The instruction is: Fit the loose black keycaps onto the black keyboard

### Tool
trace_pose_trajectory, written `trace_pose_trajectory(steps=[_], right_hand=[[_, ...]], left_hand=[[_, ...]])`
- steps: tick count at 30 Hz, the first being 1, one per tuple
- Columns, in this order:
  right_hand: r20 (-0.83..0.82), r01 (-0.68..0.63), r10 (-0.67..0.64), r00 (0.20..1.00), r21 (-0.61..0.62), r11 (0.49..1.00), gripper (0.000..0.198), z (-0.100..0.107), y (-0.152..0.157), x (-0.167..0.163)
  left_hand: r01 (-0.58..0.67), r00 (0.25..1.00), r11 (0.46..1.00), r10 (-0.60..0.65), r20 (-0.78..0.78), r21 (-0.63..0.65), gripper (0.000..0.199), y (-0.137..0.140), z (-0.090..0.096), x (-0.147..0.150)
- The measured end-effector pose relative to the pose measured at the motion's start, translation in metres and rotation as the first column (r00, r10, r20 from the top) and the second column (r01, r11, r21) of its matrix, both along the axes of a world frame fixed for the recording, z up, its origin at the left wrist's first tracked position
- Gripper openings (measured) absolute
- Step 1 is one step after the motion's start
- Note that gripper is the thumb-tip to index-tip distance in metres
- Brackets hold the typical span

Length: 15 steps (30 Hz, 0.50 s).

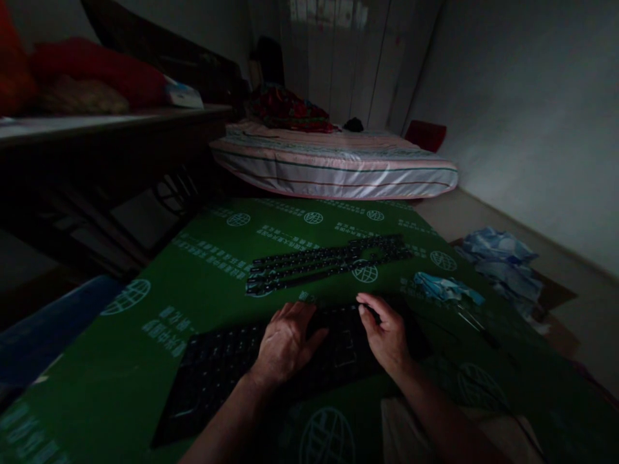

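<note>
A black keyboard lies slightly tilted across the green surface in front of me. My left hand rests over its middle, palm down, with the fingers stretched forward and the thumb apart. Above the right part of the keyboard, my right hand has its thumb and index finger curled close together at the far edge. Whatever may be between those fingertips is too small and dark to make out. Beyond the keyboard, loose black keycaps lie in several rows, spreading into a less even group at their right end.
Right of the keyboard lie a crumpled blue cloth and a thin metal-ended tool. A dark cable runs along the right side. Bluish fabric sits on the floor. A bed stands behind, a dark table at left.
</note>
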State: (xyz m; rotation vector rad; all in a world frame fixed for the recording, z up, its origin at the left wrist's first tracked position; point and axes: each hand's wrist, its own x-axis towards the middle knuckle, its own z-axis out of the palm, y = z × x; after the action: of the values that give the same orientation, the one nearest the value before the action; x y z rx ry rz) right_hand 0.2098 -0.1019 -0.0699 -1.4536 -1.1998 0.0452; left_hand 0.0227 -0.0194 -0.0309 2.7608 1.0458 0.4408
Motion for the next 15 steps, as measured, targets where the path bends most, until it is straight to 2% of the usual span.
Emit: trace_pose_trajectory(steps=[15], right_hand=[[0.094,0.006,-0.002,0.996,-0.034,0.999,0.022,-0.0023,-0.0012,-0.0024]], left_hand=[[0.008,0.998,0.999,-0.006,0.058,-0.033,0.032,0.0019,-0.0036,-0.0029]])
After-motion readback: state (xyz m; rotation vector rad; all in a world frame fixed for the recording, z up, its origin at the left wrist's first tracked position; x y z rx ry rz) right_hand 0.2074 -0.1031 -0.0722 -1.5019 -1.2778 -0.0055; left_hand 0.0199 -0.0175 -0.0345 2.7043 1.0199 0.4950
